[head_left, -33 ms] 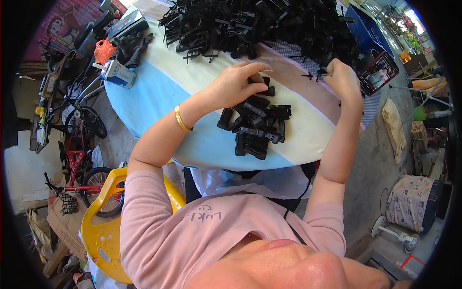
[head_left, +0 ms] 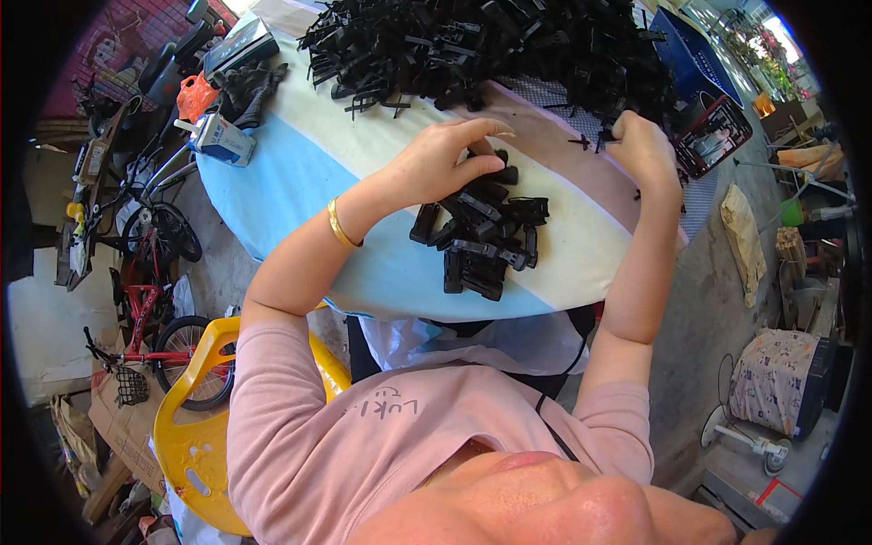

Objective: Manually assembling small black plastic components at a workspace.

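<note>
My left hand [head_left: 451, 159] is curled at the top of a small heap of black plastic parts [head_left: 481, 222]. Its thumb and fingers are bent around one black plastic part [head_left: 507, 174], which shows partly past the thumb; the other fingertips are hidden. Farther right, my right hand [head_left: 643, 150] is closed in a pinch beside the lower right edge of a large pile of black plastic parts [head_left: 490, 45]. Dark bits lie right by its fingertips, but what it grips is hidden. A small black piece [head_left: 579, 142] rests on the cloth just left of that hand.
A striped cloth [head_left: 300, 173] covers the rounded table. A phone [head_left: 715, 138] leans near a blue basket [head_left: 695, 54] at right. A carton [head_left: 224, 141] and an orange bag [head_left: 194, 96] stand at the left edge. Beside me are a yellow chair [head_left: 195, 436] and a red bicycle [head_left: 141, 318].
My right hand has shifted very slightly left. The black part at my left hand has tilted a little; the heaps look the same.
</note>
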`<state>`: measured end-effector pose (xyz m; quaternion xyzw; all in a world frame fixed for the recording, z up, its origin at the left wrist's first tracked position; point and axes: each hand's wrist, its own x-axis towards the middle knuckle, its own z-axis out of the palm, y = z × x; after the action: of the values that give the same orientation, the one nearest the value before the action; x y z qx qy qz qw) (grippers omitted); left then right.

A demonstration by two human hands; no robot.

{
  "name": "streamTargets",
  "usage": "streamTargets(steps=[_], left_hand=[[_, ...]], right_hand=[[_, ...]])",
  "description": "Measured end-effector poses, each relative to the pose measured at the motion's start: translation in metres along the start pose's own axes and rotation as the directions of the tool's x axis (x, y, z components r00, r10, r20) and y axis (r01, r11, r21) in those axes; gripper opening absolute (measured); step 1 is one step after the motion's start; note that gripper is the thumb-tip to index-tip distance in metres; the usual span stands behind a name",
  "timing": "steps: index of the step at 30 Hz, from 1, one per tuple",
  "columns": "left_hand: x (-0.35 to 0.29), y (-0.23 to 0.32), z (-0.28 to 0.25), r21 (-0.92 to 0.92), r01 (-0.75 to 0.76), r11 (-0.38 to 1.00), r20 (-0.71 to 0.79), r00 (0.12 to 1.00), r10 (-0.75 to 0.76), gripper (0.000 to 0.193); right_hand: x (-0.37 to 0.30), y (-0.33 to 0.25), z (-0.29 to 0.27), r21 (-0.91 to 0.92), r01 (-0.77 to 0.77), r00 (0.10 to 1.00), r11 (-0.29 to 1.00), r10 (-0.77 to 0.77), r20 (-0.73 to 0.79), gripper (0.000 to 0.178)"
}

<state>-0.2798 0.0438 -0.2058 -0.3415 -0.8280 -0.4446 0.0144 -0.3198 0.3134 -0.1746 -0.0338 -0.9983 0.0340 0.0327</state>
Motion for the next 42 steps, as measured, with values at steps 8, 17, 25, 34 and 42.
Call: streamTargets(steps=[8,17,25,34,42], left_hand=[[0.000,-0.002,-0.005,-0.349,0.228,0.909,-0.002,0.970,-0.245,0.026],[0.000,-0.010,-0.005,-0.090,0.288,0.953,0.129,0.953,-0.275,0.033],[-0.001,-0.012,-0.028,-0.846,0.356,0.397,0.330,0.934,-0.135,0.058],[-0.001,-0.003,-0.032,-0.884,0.368,0.286,0.358,0.929,-0.089,0.039],[-0.002,0.013,-0.013,-0.757,0.043,0.652,-0.125,0.970,-0.209,0.034]], right_hand=[[-0.010,-0.021,0.000,0.124,0.211,0.977,0.969,-0.215,0.016,0.021],[-0.036,-0.059,-0.013,0.590,0.544,0.834,0.597,-0.461,-0.303,0.020],[-0.047,-0.079,-0.006,0.416,0.866,0.493,0.276,-0.608,-0.623,0.022],[-0.051,-0.085,-0.007,0.593,0.733,0.678,0.333,-0.429,-0.596,0.015],[-0.056,-0.094,0.007,0.927,0.344,0.873,0.149,-0.414,-0.258,0.016]])
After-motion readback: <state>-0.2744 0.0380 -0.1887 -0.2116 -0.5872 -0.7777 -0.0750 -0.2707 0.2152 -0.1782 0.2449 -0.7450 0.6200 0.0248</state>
